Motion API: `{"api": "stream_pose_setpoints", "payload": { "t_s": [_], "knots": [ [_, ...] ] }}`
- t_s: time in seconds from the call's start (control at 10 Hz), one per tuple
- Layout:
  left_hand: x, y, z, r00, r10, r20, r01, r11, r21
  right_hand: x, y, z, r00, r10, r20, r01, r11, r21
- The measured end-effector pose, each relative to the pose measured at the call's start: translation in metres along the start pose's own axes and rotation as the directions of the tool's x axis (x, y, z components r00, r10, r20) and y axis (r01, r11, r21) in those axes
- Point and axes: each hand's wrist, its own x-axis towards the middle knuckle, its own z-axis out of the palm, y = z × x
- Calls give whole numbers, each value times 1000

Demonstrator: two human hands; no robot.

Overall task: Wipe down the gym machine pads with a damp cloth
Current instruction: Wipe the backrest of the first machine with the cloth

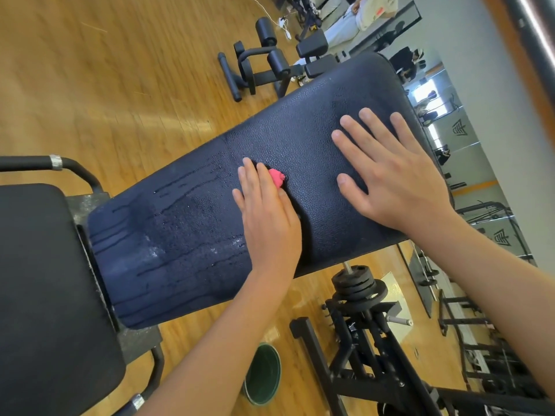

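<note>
A long dark navy machine pad (pixel 192 223) runs diagonally across the view, its lower left part wet with streaks and droplets. My left hand (pixel 267 217) lies on the middle of the pad over a small pink cloth (pixel 277 177), which bunches out between forefinger and thumb; most of the cloth is hidden under the hand. My right hand (pixel 387 169) rests flat on the dry upper part of the pad with fingers spread and holds nothing.
A black seat pad (pixel 39 283) with metal handles adjoins the navy pad at left. Below on the wooden floor stand a green bucket (pixel 262 373), stacked weight plates (pixel 357 280) and a black machine frame (pixel 375 349). A roller-pad machine (pixel 264 61) stands behind; mirrors line the right wall.
</note>
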Motion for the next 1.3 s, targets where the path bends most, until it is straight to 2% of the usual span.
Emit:
{"api": "stream_pose_setpoints", "payload": {
  "t_s": [0.4,0.7,1.1,1.3],
  "knots": [
    [-56,-7,-1,996,61,64,-60,998,-16,0,0,2,1000,1,3,-1,1000,-6],
    [-39,-1,2,1000,18,-20,-19,999,-33,0,0,0,1000,6,16,-6,1000,-4],
    [-84,-21,5,972,221,86,-227,972,66,0,0,2,1000,4,7,-4,1000,-7],
    [-82,-21,0,971,212,108,-218,975,52,0,-1,0,1000,4,14,-4,1000,-10]
  ]
}}
